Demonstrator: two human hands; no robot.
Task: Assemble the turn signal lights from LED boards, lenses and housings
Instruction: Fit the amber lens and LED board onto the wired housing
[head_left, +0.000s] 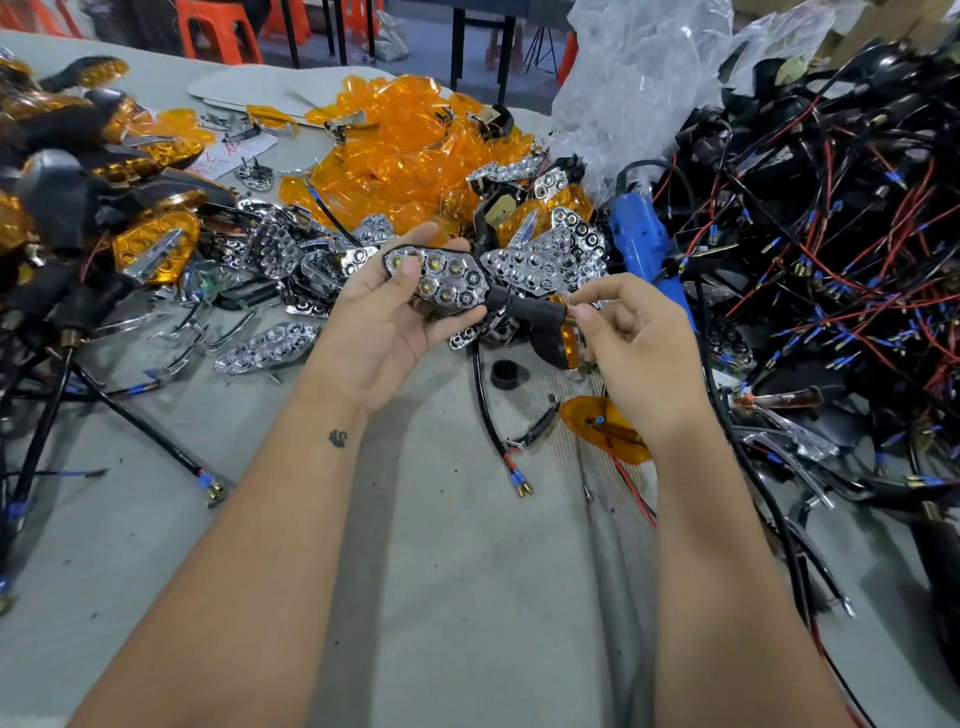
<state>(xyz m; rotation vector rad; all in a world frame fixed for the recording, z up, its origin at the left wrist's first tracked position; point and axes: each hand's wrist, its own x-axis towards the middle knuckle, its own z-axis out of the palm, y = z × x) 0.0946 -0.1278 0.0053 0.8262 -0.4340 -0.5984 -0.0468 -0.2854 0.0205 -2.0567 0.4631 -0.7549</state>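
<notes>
My left hand (382, 317) grips a black turn signal housing (441, 278) with a chrome honeycomb reflector and LEDs showing, thumb across its left end. Its black stem (530, 307) points right. My right hand (631, 343) pinches the brass threaded end of that stem between thumb and forefinger. A pile of orange lenses (415, 150) lies behind, and loose chrome reflectors (550, 260) are heaped just beyond the held housing.
Finished amber signals (104, 171) are stacked at the left. A tangle of black housings with red and black wires (831, 249) fills the right. A blue electric screwdriver (641, 234), a clear plastic bag (639, 78), a black ring (506, 374) and an orange lens (605, 428) lie near my hands.
</notes>
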